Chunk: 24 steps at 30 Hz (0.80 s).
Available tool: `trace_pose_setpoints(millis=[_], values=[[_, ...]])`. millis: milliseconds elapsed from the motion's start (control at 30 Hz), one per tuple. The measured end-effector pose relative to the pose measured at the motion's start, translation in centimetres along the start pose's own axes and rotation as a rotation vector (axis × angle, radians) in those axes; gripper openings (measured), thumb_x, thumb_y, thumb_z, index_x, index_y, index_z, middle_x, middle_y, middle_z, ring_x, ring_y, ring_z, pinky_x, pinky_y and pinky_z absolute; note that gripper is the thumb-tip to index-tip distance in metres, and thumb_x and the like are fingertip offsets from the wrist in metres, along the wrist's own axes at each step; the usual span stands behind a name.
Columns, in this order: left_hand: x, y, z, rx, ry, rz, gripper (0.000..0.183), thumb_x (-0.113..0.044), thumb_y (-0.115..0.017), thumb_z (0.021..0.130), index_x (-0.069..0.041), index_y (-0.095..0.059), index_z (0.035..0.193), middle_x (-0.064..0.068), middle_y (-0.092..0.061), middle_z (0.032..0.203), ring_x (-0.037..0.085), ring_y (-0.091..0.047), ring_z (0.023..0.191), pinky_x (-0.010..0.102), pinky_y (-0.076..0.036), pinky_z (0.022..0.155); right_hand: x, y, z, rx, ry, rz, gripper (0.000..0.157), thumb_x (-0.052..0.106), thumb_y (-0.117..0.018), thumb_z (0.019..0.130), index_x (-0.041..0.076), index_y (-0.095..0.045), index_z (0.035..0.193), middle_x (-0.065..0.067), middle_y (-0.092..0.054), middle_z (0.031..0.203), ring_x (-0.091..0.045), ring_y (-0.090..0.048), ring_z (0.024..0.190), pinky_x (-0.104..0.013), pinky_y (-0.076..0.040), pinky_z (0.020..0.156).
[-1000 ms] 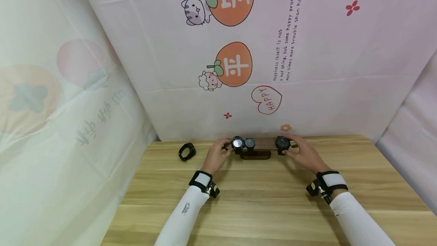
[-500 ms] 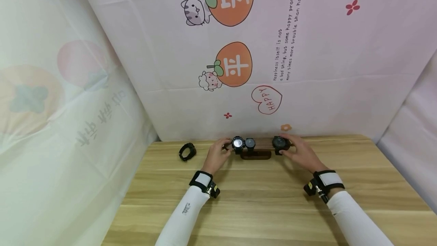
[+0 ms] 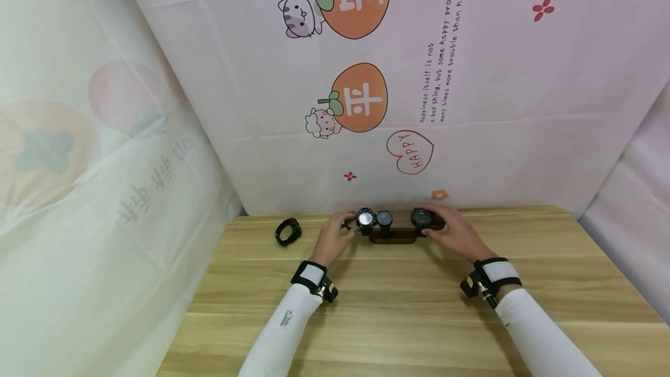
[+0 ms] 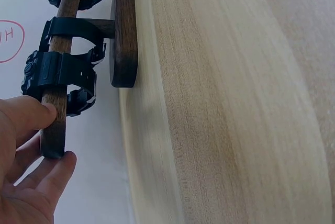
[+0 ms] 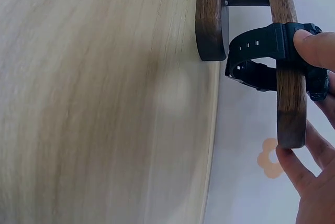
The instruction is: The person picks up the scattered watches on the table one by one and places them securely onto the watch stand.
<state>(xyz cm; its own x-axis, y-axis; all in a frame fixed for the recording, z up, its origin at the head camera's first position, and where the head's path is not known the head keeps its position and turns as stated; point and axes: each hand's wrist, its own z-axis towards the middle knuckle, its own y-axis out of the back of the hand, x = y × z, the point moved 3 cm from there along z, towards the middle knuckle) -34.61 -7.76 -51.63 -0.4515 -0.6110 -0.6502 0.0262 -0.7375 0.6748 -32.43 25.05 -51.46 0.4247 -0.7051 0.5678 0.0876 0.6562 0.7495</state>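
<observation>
White sleeves (image 3: pixel 277 339) are reaching forward over the bench (image 3: pixel 392 330). Past them, the right grip (image 3: pixel 458 234) is closing round the right-hand watch (image 3: pixel 421 218), thumb and fingers pinching its case, while one fingertip is touching the end of the wooden bar (image 5: pixel 291 114). The left grip (image 3: pixel 334 239) is likewise closed, holding the bar's opposite end between thumb and fingers. What has just been changing is the watch's place: it is sliding inward, its strap looping round the bar, which suggests it is being settled on the stand. Compared with a second ago, the right grip and its watch are sitting farther left, and the gap to the small dark watch (image 3: pixel 384 218) is narrowing; the left grip is staying put. The bright-faced watch (image 3: pixel 365 218) is resting just beside the small one. A black band (image 3: pixel 288 231) is lying apart, left of the stand's base (image 3: pixel 392 238). Behind everything, a printed cloth (image 3: pixel 523 132) is hanging.
</observation>
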Motion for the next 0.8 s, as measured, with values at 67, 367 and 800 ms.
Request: trace_pose_setpoints(millis=[67,367,800], values=[[0.0,0.0,0.0,0.000,-0.001,0.004,0.037,-0.004,-0.075,0.098,-0.005,-0.070,0.135,0.012,-0.065,0.147,0.028,-0.067,0.131,0.035,-0.061,0.105,0.1,-0.1,0.1,-0.005,0.008,-0.004,0.069,0.016,-0.084,0.093,0.007,-0.055,0.154,-0.020,-0.055,0.157,-0.049,-0.045,0.146,-0.073,-0.042,0.113],[0.1,0.0,0.0,0.004,0.008,0.016,0.038,-0.005,-0.075,0.099,-0.006,-0.069,0.136,0.012,-0.065,0.148,0.028,-0.066,0.132,0.036,-0.060,0.105,0.2,-0.6,0.6,-0.007,0.021,-0.009,0.068,0.020,-0.084,0.093,0.008,-0.055,0.153,-0.018,-0.058,0.153,-0.046,-0.047,0.144,-0.070,-0.042,0.115],[0.3,-0.1,0.2,0.010,0.012,0.006,0.039,-0.004,-0.075,0.098,-0.005,-0.069,0.136,0.012,-0.065,0.148,0.028,-0.066,0.132,0.037,-0.060,0.106,0.6,-1.2,1.1,0.026,0.002,0.004,0.068,0.023,-0.082,0.096,0.010,-0.053,0.156,-0.018,-0.057,0.154,-0.045,-0.045,0.146,-0.071,-0.040,0.117]])
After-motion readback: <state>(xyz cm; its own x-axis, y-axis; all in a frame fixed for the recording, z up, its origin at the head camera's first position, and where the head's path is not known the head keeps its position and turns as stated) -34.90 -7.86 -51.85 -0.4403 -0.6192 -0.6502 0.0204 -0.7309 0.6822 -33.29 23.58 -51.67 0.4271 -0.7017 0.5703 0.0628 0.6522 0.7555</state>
